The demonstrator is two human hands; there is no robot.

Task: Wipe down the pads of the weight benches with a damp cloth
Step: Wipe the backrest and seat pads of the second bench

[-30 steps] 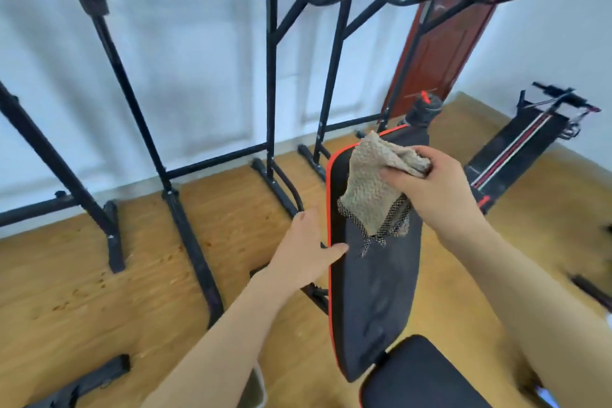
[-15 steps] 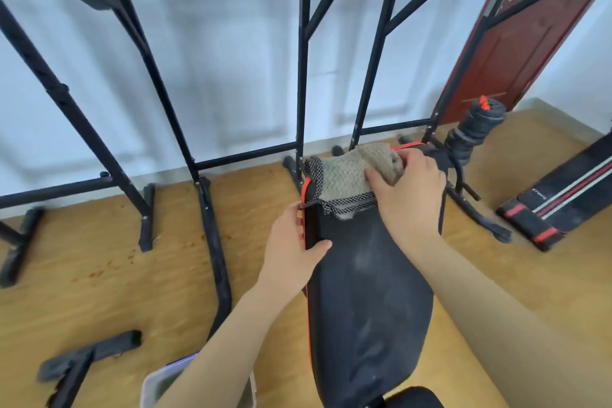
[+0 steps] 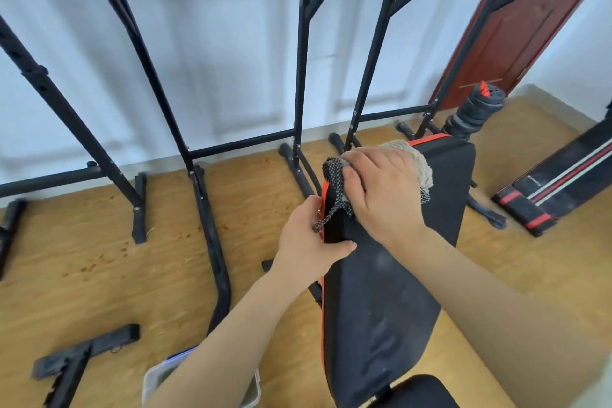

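1. Where my left forearm crosses it, a clear plastic tub (image 3: 155, 378) sits on the floor, contents hidden
2. My left hand (image 3: 309, 242) grips the back pad (image 3: 381, 301) edge
3. My right hand (image 3: 381, 192) presses the cloth (image 3: 419, 159), fingers flat, on the pad's top

Setting: small home gym room. Evidence: black pull-up racks (image 3: 298, 60) along the white wall, padded weight bench (image 3: 390, 275), stacked dumbbell plates (image 3: 473, 113), wood-look floor (image 3: 99, 258), reddish-brown door (image 3: 516, 26).
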